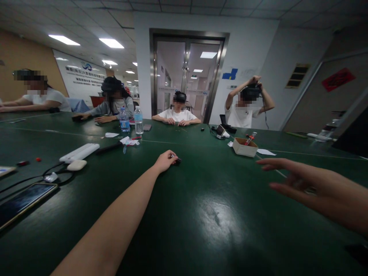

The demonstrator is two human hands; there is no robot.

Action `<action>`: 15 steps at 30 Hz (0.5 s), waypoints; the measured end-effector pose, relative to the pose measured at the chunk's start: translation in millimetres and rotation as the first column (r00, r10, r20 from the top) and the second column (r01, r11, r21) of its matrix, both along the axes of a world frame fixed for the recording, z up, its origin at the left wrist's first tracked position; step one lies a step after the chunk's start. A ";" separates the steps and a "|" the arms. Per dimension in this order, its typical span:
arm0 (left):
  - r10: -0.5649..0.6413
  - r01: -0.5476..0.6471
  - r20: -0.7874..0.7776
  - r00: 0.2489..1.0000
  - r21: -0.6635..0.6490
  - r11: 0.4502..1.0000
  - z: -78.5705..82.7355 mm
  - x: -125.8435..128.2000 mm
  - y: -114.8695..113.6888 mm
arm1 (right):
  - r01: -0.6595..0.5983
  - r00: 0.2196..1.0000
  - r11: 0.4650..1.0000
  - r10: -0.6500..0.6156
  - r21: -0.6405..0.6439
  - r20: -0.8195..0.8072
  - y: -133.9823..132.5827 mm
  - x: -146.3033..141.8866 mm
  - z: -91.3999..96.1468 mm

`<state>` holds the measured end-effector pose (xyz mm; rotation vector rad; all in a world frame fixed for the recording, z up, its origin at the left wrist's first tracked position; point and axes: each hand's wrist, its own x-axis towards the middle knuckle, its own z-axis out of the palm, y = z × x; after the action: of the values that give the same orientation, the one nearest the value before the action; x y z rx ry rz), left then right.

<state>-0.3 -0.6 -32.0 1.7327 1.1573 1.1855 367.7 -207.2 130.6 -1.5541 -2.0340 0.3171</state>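
Observation:
My left hand (166, 161) reaches out over the middle of the green table, its fingers closed on a small dark object (177, 161) at the tabletop. Part of that object is covered by the fingers, and its kind cannot be made out. On the right, my right hand (307, 186) is held above the table with fingers apart and nothing seen in them; it is slightly blurred. Beyond its fingertips stands a small open cardboard box (244, 150), with a red and clear item (251, 138) sticking up out of it.
A phone (25, 201), a white power strip (79, 152), a white rounded case (76, 165) and cables lie at left. Two water bottles (138, 120) stand farther back near paper scraps (130, 141). Several people wearing headsets sit around the table (184, 214); one has raised arms.

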 end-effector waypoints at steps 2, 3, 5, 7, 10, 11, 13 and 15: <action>-0.002 0.002 0.001 1.000 -0.003 1.000 0.6 -0.2 -0.4 | -0.224 0.969 0.962 0.237 -0.155 0.074 30.7 -56.2 5.4; -0.006 0.006 0.007 1.000 -0.009 1.000 1.0 -0.2 -0.6 | -0.289 0.948 0.934 0.309 -0.212 0.070 49.0 -80.4 1.3; -0.012 0.013 0.040 0.999 -0.034 0.999 2.6 -0.2 -1.1 | -0.350 0.932 0.895 0.361 -0.275 -0.011 88.9 -118.4 -19.6; -0.018 0.024 0.105 0.994 -0.062 0.998 5.1 0.0 -1.9 | -0.334 0.943 0.868 0.303 -0.369 -0.141 127.1 -145.4 -50.1; -0.012 0.031 0.213 0.977 -0.089 0.996 9.9 0.1 -3.8 | -0.355 0.883 0.774 0.092 -0.525 -0.461 167.4 -175.5 -92.7; -0.008 0.032 0.236 0.972 -0.097 0.995 11.5 0.1 -4.5 | -0.382 0.824 0.760 0.023 -0.526 -0.566 174.8 -183.6 -103.1; -0.004 0.034 0.259 0.966 -0.112 0.993 14.1 0.2 -5.9 | -0.405 0.709 0.775 -0.068 -0.485 -0.702 181.3 -195.2 -117.2; -0.020 0.052 0.262 0.965 -0.115 0.992 15.7 0.8 -7.1 | -0.425 0.628 0.800 -0.077 -0.424 -0.775 180.8 -200.1 -124.1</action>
<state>0.5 -7.7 -16.3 1.4513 1.0123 1.2514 167.6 -26.4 6.6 -1.1525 -1.4179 1.5364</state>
